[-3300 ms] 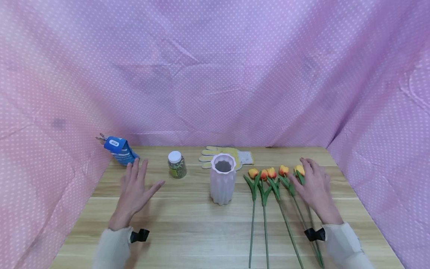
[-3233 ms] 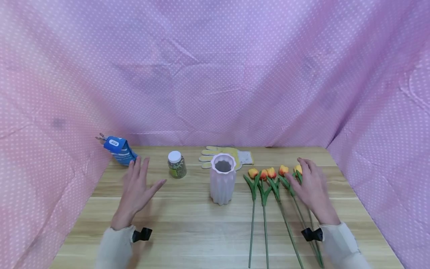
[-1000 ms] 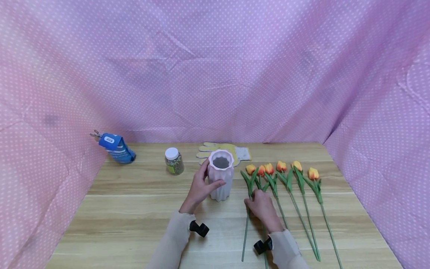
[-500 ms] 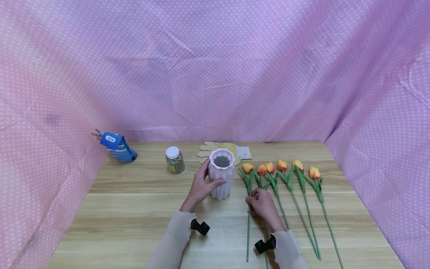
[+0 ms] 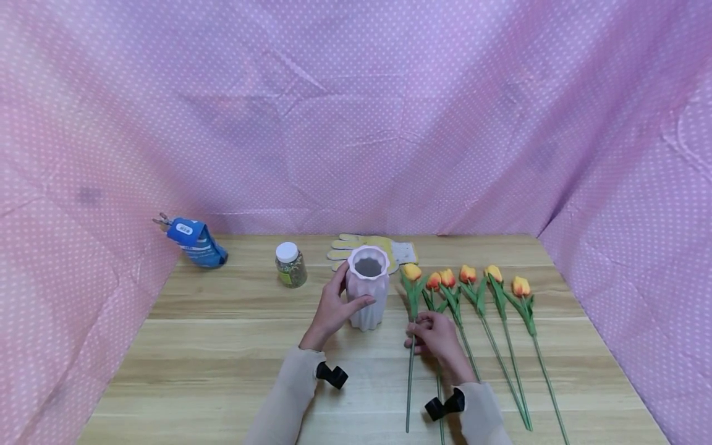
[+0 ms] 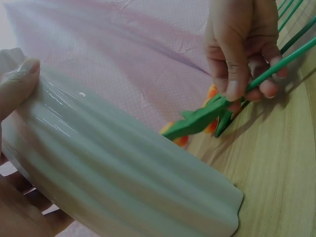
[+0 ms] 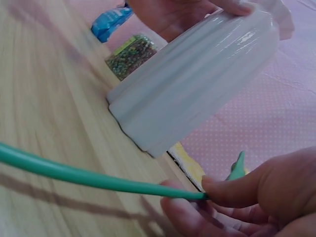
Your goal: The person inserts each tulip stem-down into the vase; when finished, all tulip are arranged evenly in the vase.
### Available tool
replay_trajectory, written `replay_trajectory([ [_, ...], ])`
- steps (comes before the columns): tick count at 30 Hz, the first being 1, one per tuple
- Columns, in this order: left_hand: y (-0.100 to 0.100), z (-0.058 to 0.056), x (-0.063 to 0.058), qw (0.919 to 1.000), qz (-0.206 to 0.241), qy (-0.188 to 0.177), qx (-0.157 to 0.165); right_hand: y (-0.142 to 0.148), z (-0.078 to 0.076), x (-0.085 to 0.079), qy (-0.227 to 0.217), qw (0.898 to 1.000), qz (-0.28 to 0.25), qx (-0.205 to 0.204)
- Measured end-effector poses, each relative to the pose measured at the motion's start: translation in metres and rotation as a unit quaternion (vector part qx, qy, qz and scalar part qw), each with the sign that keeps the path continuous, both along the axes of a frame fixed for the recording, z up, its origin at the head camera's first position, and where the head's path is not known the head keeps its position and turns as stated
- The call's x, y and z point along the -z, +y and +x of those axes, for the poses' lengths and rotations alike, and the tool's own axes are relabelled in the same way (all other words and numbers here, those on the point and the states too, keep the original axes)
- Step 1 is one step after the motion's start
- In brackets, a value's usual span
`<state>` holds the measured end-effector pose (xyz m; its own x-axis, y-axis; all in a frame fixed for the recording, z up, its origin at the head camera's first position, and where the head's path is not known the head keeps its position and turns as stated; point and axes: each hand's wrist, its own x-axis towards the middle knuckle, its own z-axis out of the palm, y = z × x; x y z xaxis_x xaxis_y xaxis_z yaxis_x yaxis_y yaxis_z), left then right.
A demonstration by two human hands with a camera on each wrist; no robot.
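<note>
My left hand (image 5: 329,314) holds the white fluted vase (image 5: 369,301) by its upper side, thumb across the front and fingers behind. The vase stands upright on the table with a scalloped rim. Between thumb and fingers, my right hand (image 5: 438,337) pinches the green stem of the leftmost yellow-orange artificial tulip (image 5: 411,272), just below its leaves. In the right wrist view the pinched stem (image 7: 98,181) casts a shadow on the wood. The left wrist view shows the tulip's leaf (image 6: 195,122) passing behind the vase's wall.
Several more tulips (image 5: 521,286) lie in a fan on the right. Behind the vase is a yellow-and-white work glove (image 5: 404,252). To the left stand a white-capped jar (image 5: 292,272) of small grains and a blue bag (image 5: 200,247) with a metal-tipped thing at its top.
Earlier both hands hovered open and apart; the left has since gripped the vase and the right has taken the leftmost tulip. Lately its head has risen slightly from the table.
</note>
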<state>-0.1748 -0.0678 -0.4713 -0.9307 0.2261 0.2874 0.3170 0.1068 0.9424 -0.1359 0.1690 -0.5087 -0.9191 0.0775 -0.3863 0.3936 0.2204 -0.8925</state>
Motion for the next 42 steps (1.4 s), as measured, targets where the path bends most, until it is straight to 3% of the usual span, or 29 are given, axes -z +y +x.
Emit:
replay_trajectory([
  [11, -0.001, 0.000, 0.002, 0.9999, -0.007, -0.012, -0.007, 0.008, -0.001, -0.006, 0.020, 0.996, -0.084, 0.010],
  [18, -0.002, 0.001, 0.004, 0.9998, -0.017, 0.001, -0.008, 0.017, -0.003, -0.007, 0.027, 0.984, -0.174, 0.021],
  [27, -0.001, 0.000, 0.006, 0.9995, -0.025, 0.017, 0.005, 0.030, -0.003, -0.010, 0.044, 0.974, -0.217, 0.044],
  [33, 0.000, -0.001, 0.007, 0.9994, -0.031, 0.010, 0.007, 0.040, -0.002, -0.014, 0.074, 0.959, -0.269, 0.055],
  [42, 0.001, -0.001, 0.007, 0.9994, -0.033, -0.003, 0.011, 0.051, -0.002, -0.027, 0.128, 0.921, -0.357, 0.084],
])
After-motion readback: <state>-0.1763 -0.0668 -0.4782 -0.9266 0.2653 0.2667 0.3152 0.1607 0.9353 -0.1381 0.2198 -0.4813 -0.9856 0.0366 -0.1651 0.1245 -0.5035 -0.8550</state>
